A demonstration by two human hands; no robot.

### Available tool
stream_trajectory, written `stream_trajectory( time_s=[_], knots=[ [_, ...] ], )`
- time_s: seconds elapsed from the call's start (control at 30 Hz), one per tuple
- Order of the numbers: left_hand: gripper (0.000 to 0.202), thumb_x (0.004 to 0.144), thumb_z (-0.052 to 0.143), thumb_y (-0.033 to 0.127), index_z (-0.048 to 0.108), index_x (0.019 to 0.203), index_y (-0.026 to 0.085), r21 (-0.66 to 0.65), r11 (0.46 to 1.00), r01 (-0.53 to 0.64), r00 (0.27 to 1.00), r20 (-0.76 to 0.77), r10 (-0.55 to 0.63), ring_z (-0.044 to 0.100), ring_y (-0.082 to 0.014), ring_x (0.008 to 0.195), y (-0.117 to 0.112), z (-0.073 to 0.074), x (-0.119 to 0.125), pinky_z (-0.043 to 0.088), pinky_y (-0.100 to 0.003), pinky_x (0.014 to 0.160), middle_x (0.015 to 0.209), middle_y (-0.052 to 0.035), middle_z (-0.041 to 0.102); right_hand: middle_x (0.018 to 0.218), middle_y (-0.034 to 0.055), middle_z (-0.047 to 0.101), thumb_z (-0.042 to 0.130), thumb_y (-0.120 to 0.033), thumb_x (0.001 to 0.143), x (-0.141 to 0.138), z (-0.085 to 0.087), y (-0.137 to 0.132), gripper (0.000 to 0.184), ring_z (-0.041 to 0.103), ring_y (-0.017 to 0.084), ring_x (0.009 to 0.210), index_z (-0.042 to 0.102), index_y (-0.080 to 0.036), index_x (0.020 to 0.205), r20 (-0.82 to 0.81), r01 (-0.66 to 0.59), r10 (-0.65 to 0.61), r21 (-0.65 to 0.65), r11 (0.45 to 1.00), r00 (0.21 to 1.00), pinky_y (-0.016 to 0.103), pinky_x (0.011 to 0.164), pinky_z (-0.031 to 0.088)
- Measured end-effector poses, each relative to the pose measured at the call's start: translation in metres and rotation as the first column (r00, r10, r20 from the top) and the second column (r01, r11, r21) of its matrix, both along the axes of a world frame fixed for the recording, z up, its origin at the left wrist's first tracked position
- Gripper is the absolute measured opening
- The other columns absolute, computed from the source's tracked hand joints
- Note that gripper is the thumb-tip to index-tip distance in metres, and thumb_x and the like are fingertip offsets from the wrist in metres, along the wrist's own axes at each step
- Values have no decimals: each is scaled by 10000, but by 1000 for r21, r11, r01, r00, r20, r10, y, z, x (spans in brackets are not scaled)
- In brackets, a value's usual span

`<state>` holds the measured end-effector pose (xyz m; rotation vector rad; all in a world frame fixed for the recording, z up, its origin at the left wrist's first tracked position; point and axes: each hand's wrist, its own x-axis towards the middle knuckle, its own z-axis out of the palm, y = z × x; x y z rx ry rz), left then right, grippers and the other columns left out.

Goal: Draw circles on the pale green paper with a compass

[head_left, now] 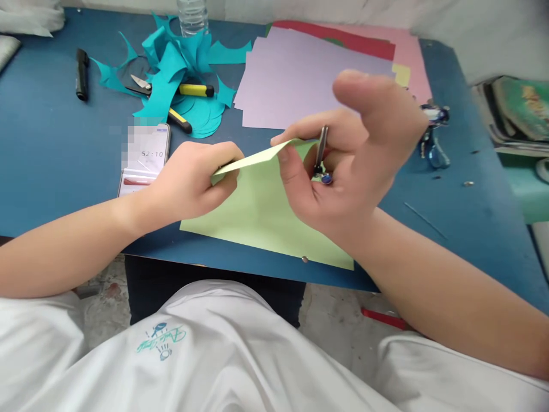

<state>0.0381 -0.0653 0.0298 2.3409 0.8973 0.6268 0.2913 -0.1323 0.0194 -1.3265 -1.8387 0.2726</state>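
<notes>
A light green paper sheet (pixel 257 200) is bent upward between my hands, its lower part lying over the table's front edge. My left hand (pixel 197 180) is closed on the raised edge of the sheet, thumb below and fingers above. My right hand (pixel 343 154) pinches the same sheet farther right, between thumb and fingertips, with one finger lifted away. Against the right palm rests a slim metal tool with a blue knob (pixel 321 154), perhaps a drawing compass; part of it is hidden by the fingers.
On the blue table (pixel 43 143) lie teal paper scraps (pixel 167 63), scissors (pixel 141 86) with yellow-black handles, teal circles (pixel 206 117), a black marker (pixel 81 74) and a phone (pixel 148 151). Behind are lilac sheets (pixel 295 80) and a clear bottle (pixel 193 17). A thin stick (pixel 424 220) lies right.
</notes>
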Motion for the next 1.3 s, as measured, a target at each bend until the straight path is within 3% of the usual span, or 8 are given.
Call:
stream_trajectory(
  time_s=[0.3, 0.43, 0.57, 0.73, 0.93, 1.07, 1.17, 1.3],
  knots=[
    [207, 1005, 695, 443, 565, 912, 312, 41, 997, 60, 998, 32, -61, 582, -281, 776, 4, -9, 1, 531, -498, 853, 761, -35, 540, 1623, 126, 704, 586, -637, 1203, -10, 4, -2, 643, 874, 419, 1331, 438, -507, 1815, -21, 17, -19, -86, 996, 1000, 554, 849, 801],
    [245, 989, 784, 512, 704, 1026, 284, -94, 996, -4, 995, 99, 14, 745, -381, 1158, 2, 1, 4, 602, -578, 1121, 1019, -108, 694, 1590, 112, 718, 577, -676, 1197, -6, 2, 5, 655, 868, 409, 1339, 446, -520, 1820, 10, 20, -18, -120, 993, 1000, 550, 886, 799],
    [413, 998, 808, 550, 785, 1317, 288, -230, 970, -84, 967, 214, 134, 727, -417, 1371, 2, 10, 17, 649, -551, 1096, 1190, -127, 772, 1591, 80, 716, 519, -685, 1207, -5, -1, 13, 587, 854, 364, 1348, 495, -494, 1762, 54, 4, 1, -93, 996, 999, 539, 957, 783],
    [496, 1020, 812, 585, 778, 1414, 285, -259, 965, -35, 958, 267, 106, 745, -354, 1310, 7, -3, 31, 655, -486, 1058, 1188, -87, 822, 1501, 47, 776, 545, -520, 1211, -5, 1, 23, 457, 855, 287, 1218, 486, -456, 1659, 86, -34, 39, -65, 997, 996, 509, 1028, 740],
    [424, 984, 834, 653, 779, 1157, 270, -205, 973, -105, 955, 251, 156, 669, -257, 1133, 54, -23, 4, 577, -446, 1009, 982, -28, 778, 1374, 33, 869, 738, -282, 1119, 16, -3, 46, 505, 844, 269, 1199, 497, -394, 1548, 185, 65, -35, -160, 985, 982, 483, 1125, 673],
    [302, 905, 907, 508, 728, 911, 265, -79, 955, -287, 937, 183, 297, 518, -175, 860, 78, -24, -18, 459, -437, 816, 887, -12, 727, 1294, 34, 912, 859, -154, 991, 42, -16, 68, 615, 804, 265, 1085, 546, -346, 1485, 198, 127, -83, -225, 966, 977, 485, 1166, 627],
    [171, 948, 844, 392, 754, 942, 246, -121, 958, -261, 944, 175, 279, 548, -171, 844, 79, -23, -22, 414, -427, 791, 903, -28, 715, 1231, 20, 921, 844, -88, 953, 58, -26, 81, 637, 711, 236, 899, 581, -347, 1472, 190, 142, -88, -290, 946, 978, 460, 1023, 618],
    [131, 918, 835, 304, 719, 900, 246, -66, 962, -265, 957, 109, 271, 571, -169, 850, 75, -20, -22, 429, -410, 795, 868, -16, 708, 1197, 7, 921, 826, -104, 949, 67, -33, 87, 645, 721, 248, 936, 593, -382, 1483, 172, 94, -46, -283, 954, 984, 473, 1028, 612]
  ],
)
